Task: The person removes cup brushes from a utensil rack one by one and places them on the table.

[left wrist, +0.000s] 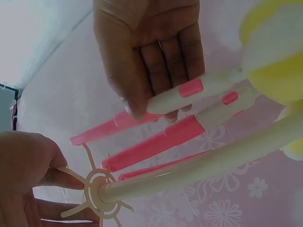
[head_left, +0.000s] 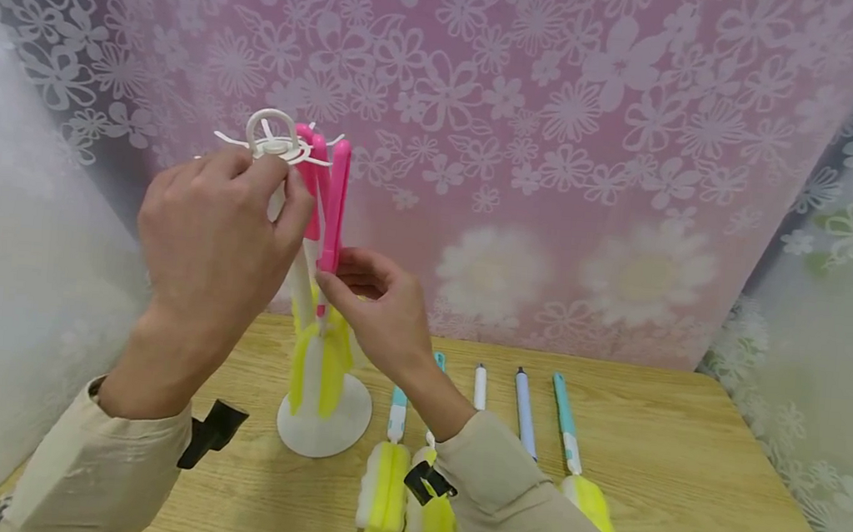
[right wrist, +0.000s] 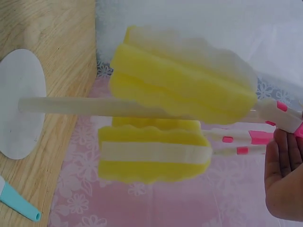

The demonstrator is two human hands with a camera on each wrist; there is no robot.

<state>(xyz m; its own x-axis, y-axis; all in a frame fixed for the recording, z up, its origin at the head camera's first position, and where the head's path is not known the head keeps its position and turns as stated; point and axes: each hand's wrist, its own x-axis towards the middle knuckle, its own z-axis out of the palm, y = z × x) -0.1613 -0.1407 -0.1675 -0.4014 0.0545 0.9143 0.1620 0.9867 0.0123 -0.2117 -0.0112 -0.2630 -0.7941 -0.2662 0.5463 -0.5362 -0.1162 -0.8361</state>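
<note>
A brush with a bright pink plastic handle and a ribbed yellow-and-white sponge head (head_left: pixel 336 209) stands upright, head down, at the white stand with a slim pole and prongs round its top (head_left: pixel 303 290). The right hand (head_left: pixel 392 318) pinches it between thumb and fingers, low on the handle, and the handle's upper end is beside one of the prongs. The left hand (head_left: pixel 211 228) is at the crown of the stand, just under the white loop (head_left: pixel 273 112); its fingers are bent and appear to grip the prongs there, though the back of the hand hides much of the contact.

Two more pink-handled brushes (left wrist: pixel 154 146) hang close beside the held one, sponge heads down. Below them, the stand's round white base (head_left: pixel 323 437) rests on the wood-grain table (head_left: pixel 680 486).

To the right on the table lie a teal-and-white brush with a sponge head (head_left: pixel 397 418), another partly behind the right forearm, a white handle (head_left: pixel 481 385), a pale blue handle (head_left: pixel 526 412) and a third teal brush (head_left: pixel 566 419). Behind hangs a pink sheet with white flowers (head_left: pixel 413 240).
</note>
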